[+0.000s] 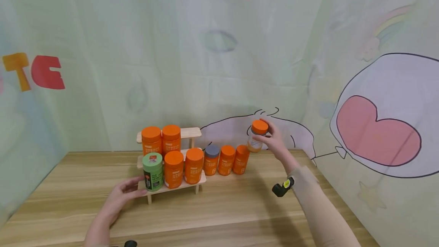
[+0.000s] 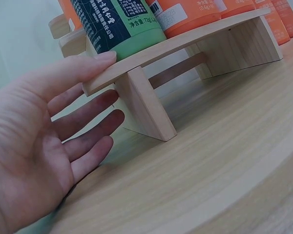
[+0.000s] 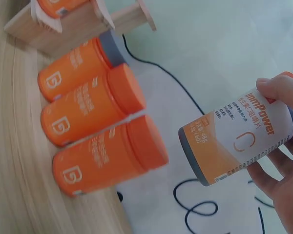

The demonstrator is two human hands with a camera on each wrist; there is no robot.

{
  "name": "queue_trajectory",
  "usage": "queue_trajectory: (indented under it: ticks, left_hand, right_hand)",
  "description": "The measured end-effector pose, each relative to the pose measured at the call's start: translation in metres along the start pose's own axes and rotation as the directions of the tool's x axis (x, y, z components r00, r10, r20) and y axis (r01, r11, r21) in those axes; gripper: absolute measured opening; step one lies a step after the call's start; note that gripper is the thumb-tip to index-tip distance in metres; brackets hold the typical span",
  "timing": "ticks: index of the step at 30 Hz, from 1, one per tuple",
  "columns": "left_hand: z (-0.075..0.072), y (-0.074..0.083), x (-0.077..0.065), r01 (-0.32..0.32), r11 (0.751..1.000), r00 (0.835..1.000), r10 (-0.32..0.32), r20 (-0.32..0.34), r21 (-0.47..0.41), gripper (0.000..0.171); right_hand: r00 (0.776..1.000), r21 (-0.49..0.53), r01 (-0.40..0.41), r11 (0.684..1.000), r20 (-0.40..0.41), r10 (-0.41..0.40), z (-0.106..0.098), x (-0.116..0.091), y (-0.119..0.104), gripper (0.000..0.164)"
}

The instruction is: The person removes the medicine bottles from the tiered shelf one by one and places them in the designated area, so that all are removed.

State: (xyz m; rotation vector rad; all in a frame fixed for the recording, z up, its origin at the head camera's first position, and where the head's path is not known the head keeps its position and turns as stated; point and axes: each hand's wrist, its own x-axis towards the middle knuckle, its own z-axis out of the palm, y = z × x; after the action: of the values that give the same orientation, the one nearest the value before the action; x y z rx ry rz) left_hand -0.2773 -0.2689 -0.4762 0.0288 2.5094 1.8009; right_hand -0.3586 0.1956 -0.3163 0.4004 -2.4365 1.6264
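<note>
My right hand [image 1: 275,141] grips a supplement bottle [image 1: 255,142] with an orange cap and a white-and-orange label, tilted in the air right of the bottle row. In the right wrist view this bottle [image 3: 237,134] is clear of the table, the thumb on one side and fingers on the other. At the left, my left hand [image 1: 120,196] holds the front corner of a tiered wooden rack [image 1: 181,189]. Its thumb lies over the board, touching or close to the green bottle [image 2: 124,27]; the other fingers extend loosely beside the rack's leg [image 2: 146,105].
Orange bottles [image 1: 173,169] stand on the rack beside the green one, with two more [image 1: 151,138] on a higher tier. Right of the rack, a grey-capped bottle [image 1: 211,160] and two orange-capped bottles [image 1: 226,160] stand on the wooden table [image 1: 236,205]. A printed curtain [image 1: 164,68] hangs behind.
</note>
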Motion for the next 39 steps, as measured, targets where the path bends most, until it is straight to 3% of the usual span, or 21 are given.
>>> queue_trajectory:
  ticks: [9,23,27,35,39]
  left_hand:
    - [-0.001,0.001,0.000,0.004,1.000,1.000,-0.004,0.021,-0.022,0.071]
    - [0.000,0.001,0.000,0.019,0.999,1.000,-0.019,0.009,-0.027,0.070]
    - [0.000,0.002,0.000,0.019,0.999,1.000,-0.019,0.012,-0.035,0.070]
    - [0.001,0.001,0.000,0.006,0.999,1.000,-0.006,0.009,-0.051,0.070]
    - [0.000,0.000,0.000,0.007,0.999,1.000,-0.006,0.011,-0.049,0.070]
  right_hand:
    - [0.999,0.013,0.011,1.000,-0.049,-0.010,-0.014,0.006,0.050,0.072]
    - [0.998,0.009,-0.055,0.998,-0.044,0.055,-0.004,-0.002,0.090,0.070]
    - [0.995,0.041,-0.088,0.995,-0.038,0.090,0.002,-0.006,0.095,0.071]
    - [0.992,0.018,-0.121,0.992,-0.033,0.122,0.014,-0.022,0.074,0.070]
    - [0.992,0.032,-0.114,0.993,-0.052,0.115,0.019,-0.015,0.099,0.072]
